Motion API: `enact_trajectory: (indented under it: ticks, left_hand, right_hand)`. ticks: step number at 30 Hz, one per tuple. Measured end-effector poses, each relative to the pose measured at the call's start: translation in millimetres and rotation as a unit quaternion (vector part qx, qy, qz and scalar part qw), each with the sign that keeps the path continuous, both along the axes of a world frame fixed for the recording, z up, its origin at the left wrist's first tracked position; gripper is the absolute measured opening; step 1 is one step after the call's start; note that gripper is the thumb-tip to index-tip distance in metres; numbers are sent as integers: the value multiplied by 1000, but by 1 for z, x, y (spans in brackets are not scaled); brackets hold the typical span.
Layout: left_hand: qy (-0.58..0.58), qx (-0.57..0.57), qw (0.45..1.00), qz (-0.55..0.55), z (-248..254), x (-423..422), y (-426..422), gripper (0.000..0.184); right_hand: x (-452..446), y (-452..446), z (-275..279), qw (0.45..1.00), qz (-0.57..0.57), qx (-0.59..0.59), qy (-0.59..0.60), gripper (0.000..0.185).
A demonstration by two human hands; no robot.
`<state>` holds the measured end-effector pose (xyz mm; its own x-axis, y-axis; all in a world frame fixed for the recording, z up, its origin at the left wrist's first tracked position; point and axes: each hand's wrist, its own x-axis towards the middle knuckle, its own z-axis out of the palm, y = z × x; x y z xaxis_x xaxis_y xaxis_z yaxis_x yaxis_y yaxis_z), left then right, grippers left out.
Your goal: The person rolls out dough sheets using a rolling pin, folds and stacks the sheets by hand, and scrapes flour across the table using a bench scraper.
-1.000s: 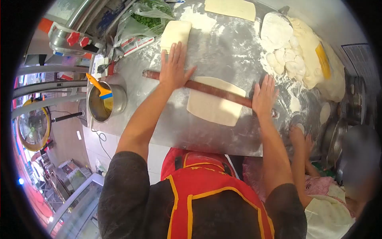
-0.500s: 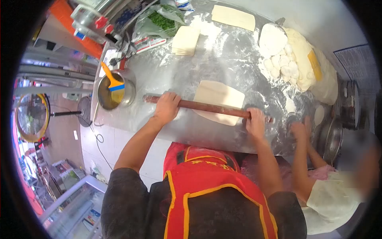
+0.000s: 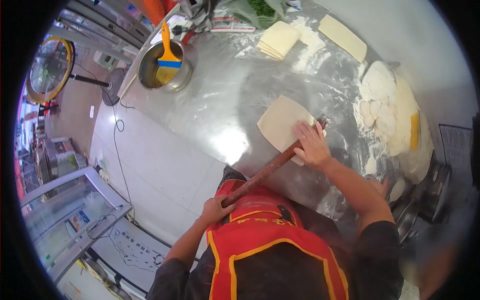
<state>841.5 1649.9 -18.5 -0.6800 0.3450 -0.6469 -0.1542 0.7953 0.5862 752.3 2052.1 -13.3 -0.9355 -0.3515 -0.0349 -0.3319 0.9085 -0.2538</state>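
A brown wooden rolling pin [image 3: 267,172] lies diagonally from the table to my apron. My left hand [image 3: 214,210] is closed around its near end, off the table's front edge. Across the far end lies my right hand [image 3: 314,146], fingers stretched out over the pin and onto a flat sheet of dough [image 3: 280,120]. The dough rests on the metal table [image 3: 210,105], with one corner partly hidden under the pin and hand.
Stacked dough sheets [image 3: 280,39], another sheet [image 3: 342,37] and a large dough mass [image 3: 402,115] lie farther back. At the left stands a pot [image 3: 182,75] holding an orange-handled brush [image 3: 167,47]. Another person's hand [image 3: 380,186] shows at right.
The rolling pin has swung from crosswise to diagonal. My left hand has come back to the apron with its end; my right hand has reached onto the dough. The view has turned.
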Motion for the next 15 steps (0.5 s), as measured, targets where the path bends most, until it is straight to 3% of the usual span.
enact_trajectory:
  ticks: [4,7,9,14,15]
  left_hand:
    - [-23,-49,998,-18,2,-34,-26,46]
    - [54,-99,994,-2,9,-67,-48,49]
    - [38,-113,992,-32,11,-82,-51,48]
    - [57,-111,989,-76,-5,-66,-53,47]
    - [-6,-130,988,-81,1,-71,-49,50]
  right_hand:
    - [-80,-53,-5,999,2,24,39,58]
    - [-146,-92,-7,996,-16,4,85,56]
    - [-167,-100,-8,995,-6,-26,95,56]
    - [-121,-64,-12,999,30,32,21,59]
    - [-118,-62,-12,999,36,26,25,59]
